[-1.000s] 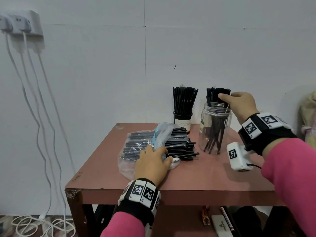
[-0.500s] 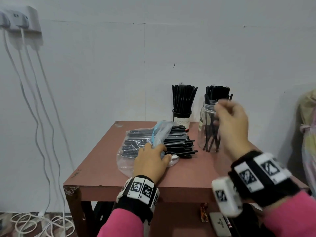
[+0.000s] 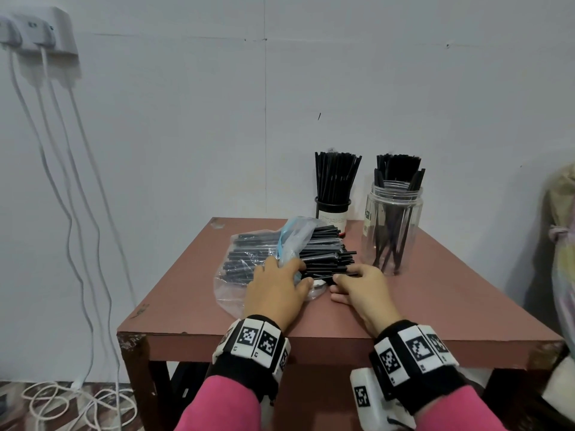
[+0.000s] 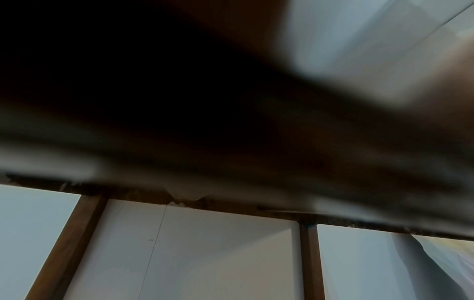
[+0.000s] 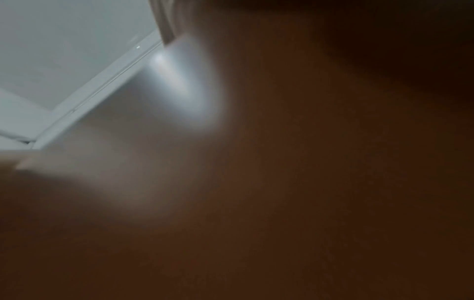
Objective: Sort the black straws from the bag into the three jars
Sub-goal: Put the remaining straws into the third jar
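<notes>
On the reddish surface (image 3: 435,293) a clear plastic bag (image 3: 239,275) lies on its side, black straws (image 3: 323,256) spilling from its open mouth. The left hand (image 3: 275,290) rests palm-down on the bag, fingers relaxed. The right hand (image 3: 362,290) pinches the ends of the nearest straws. Behind stand a dark jar (image 3: 333,213) packed with upright straws and a clear jar (image 3: 392,225) holding a looser bunch; both wrist views are blurred.
</notes>
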A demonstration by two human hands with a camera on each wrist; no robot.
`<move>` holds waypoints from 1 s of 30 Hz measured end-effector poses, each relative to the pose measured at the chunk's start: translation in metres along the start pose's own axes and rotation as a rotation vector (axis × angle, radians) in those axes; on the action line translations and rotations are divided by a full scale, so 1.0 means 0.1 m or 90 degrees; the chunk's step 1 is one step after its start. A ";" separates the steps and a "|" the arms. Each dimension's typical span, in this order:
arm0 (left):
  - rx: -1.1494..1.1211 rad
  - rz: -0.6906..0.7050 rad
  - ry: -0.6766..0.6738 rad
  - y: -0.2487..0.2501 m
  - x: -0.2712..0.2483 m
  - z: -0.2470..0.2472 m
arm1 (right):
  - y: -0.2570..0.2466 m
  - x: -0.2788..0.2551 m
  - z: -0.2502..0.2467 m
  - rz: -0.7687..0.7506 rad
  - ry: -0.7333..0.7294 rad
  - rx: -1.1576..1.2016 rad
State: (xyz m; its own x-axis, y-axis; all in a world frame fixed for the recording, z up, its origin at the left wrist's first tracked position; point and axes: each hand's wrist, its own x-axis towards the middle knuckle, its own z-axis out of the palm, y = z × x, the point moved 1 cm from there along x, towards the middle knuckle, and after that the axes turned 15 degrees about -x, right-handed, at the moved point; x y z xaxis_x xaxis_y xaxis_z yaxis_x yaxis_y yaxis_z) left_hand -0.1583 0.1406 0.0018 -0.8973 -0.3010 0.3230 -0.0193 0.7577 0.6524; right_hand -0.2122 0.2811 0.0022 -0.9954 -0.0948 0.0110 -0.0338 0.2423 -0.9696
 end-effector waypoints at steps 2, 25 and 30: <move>0.002 0.008 -0.004 0.00 0.00 0.00 | 0.07 0.03 0.01 -0.030 0.020 -0.012; 0.034 0.038 -0.055 -0.02 0.00 0.03 | 0.15 0.01 -0.02 -0.193 0.024 -0.259; 0.027 0.036 -0.049 -0.01 0.00 0.04 | 0.17 0.03 0.02 -0.199 0.051 -0.241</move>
State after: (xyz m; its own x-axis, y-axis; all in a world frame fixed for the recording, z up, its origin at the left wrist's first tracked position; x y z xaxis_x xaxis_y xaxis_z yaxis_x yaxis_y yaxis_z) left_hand -0.1596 0.1420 -0.0019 -0.9287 -0.2132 0.3035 0.0147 0.7964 0.6045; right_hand -0.2157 0.2833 -0.0145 -0.9360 -0.1476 0.3197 -0.3463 0.5492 -0.7606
